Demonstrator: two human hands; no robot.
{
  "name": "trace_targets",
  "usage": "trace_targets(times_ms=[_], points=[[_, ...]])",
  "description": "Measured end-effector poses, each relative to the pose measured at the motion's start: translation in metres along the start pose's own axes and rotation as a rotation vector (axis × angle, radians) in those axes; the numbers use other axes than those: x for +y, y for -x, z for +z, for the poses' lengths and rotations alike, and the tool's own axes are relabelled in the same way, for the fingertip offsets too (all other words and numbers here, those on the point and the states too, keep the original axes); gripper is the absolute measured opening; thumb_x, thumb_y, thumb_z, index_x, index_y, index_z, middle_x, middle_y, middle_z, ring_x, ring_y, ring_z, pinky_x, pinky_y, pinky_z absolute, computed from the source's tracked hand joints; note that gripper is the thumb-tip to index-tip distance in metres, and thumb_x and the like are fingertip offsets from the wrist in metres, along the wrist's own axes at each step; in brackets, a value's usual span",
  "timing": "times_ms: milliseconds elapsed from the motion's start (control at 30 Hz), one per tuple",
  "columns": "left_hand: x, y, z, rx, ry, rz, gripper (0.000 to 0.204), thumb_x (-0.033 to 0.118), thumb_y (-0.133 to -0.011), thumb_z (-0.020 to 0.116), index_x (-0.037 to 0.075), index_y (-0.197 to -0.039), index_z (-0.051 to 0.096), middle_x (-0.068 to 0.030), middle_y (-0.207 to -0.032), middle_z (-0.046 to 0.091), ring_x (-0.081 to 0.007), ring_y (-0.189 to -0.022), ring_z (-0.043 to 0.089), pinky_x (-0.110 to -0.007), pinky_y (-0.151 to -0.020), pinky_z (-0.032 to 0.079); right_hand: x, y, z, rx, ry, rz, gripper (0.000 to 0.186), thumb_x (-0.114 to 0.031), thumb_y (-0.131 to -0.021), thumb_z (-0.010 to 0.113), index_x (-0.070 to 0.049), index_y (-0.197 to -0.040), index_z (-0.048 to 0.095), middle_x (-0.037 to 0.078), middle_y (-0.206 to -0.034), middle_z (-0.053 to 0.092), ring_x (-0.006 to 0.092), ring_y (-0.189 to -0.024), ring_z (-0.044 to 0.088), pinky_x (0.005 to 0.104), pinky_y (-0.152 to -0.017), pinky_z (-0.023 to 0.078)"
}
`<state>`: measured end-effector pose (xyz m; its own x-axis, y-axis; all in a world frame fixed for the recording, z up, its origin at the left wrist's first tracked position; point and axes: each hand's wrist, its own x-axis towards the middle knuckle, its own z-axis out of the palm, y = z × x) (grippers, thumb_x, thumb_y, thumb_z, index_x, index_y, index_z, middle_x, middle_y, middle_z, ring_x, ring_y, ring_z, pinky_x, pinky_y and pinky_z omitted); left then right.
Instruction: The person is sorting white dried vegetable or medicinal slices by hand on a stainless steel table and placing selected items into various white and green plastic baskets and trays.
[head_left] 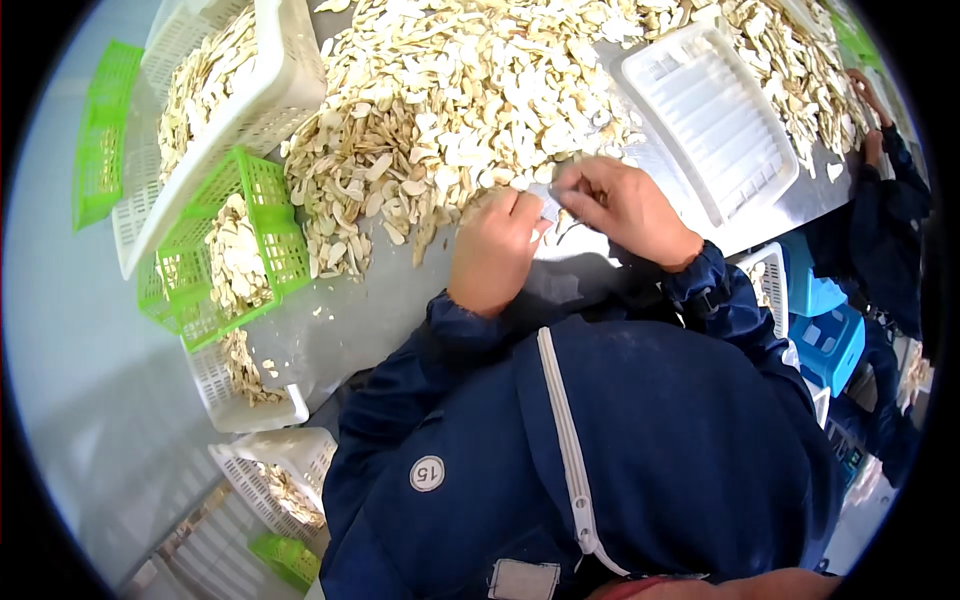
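Observation:
A broad heap of pale, dried slices [490, 90], mushroom-like in shape, covers the metal table in front of me. At its near edge my left hand [493, 250] is closed, with a small pale slice showing at its fingertips. Just to the right, my right hand [632, 212] has its fingers curled and thumb drawn in. What it pinches, if anything, is too small to make out. The two hands nearly meet over the bare metal. Browner slices [365, 165] lie at the heap's left part.
To the left stand a green basket [283, 240] and a large white crate [290, 60], both holding slices. An upturned-looking white ribbed tray [712, 120] lies to the right. Blue crates [832, 345] stand lower right. Another person's hand [873, 148] reaches to the table at the far right.

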<state>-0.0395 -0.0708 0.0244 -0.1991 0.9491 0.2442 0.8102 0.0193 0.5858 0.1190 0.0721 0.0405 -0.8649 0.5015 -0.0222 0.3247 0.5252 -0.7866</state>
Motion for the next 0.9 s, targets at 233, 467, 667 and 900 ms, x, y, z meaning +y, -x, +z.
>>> trace_targets(times_ms=[233,467,667,900], points=[[-0.026,0.017,-0.014,0.154,0.493,-0.127,0.012,0.016,-0.092,0.071,0.008,-0.096,0.063,-0.0053,-0.08,0.056,-0.0224,-0.071,0.057,-0.031,-0.056,0.043,0.0,-0.016,0.015,0.133,0.106,-0.128,0.023,-0.016,-0.088,0.074,-0.007,-0.109,0.068,0.011,-0.084,0.063,0.0271,-0.07,0.064,0.037,-0.065,0.052],[-0.036,0.032,-0.054,0.286,1.688,-0.885,0.017,0.02,-0.105,0.051,0.006,-0.095,0.055,-0.0059,-0.084,0.059,-0.0078,-0.071,0.049,-0.019,-0.051,0.033,0.002,-0.006,0.012,0.201,0.022,-0.029,0.021,-0.015,-0.089,0.075,-0.007,-0.107,0.07,0.009,-0.084,0.06,0.0202,-0.068,0.06,0.0322,-0.064,0.049],[-0.033,0.017,-0.041,-0.011,0.783,-0.608,0.021,0.023,-0.102,0.059,0.003,-0.102,0.066,-0.0033,-0.089,0.061,-0.0115,-0.07,0.053,-0.026,-0.052,0.042,-0.002,-0.016,0.018,0.2,0.226,-0.123,0.02,-0.016,-0.089,0.075,-0.007,-0.105,0.07,0.012,-0.086,0.064,0.0293,-0.07,0.065,0.0368,-0.064,0.052],[-0.021,0.007,-0.026,0.047,-0.088,-0.21,0.022,0.016,-0.087,0.07,0.009,-0.108,0.069,-0.0138,-0.093,0.065,-0.0366,-0.086,0.063,-0.042,-0.074,0.05,0.002,0.009,0.006,0.221,-0.133,0.08,0.011,-0.016,-0.096,0.068,-0.006,-0.094,0.068,0.003,-0.084,0.06,0.0105,-0.069,0.054,0.0245,-0.063,0.045]])
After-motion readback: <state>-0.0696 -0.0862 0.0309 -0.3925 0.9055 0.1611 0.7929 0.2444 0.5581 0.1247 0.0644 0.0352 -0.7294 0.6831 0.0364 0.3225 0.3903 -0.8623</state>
